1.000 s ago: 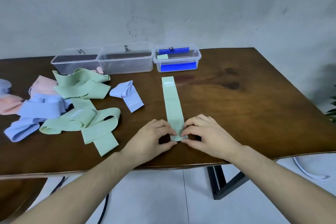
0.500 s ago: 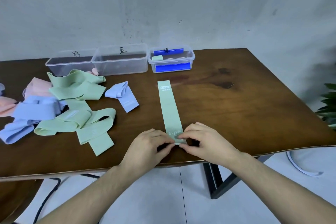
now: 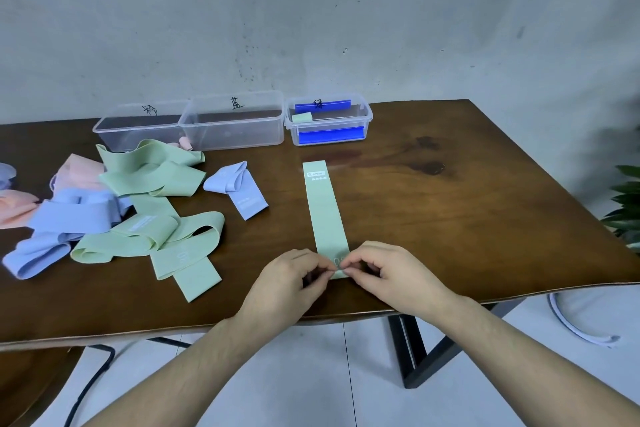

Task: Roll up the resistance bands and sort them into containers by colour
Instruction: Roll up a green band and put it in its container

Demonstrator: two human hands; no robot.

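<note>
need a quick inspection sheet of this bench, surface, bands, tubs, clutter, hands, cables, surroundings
surface: dark wood table, stained near the far edge
job's things: flat green band laid lengthwise; loose band pile of green, blue and pink; three clear tubs, right tub holding one green roll
clutter: nothing seen
hands: left hand and right hand pinch the band's near end
cables: black cable under the table
surroundings: grey wall, plant at right

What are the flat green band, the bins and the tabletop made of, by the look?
Flat green band: looks like matte stretch fabric or soft rubber; no glare, limp loops in the pile; can't tell which.
Bins: clear glossy plastic; the table shows through the walls.
Tabletop: dark stained wood, semi-gloss; grain, knots and soft reflections show.
</note>
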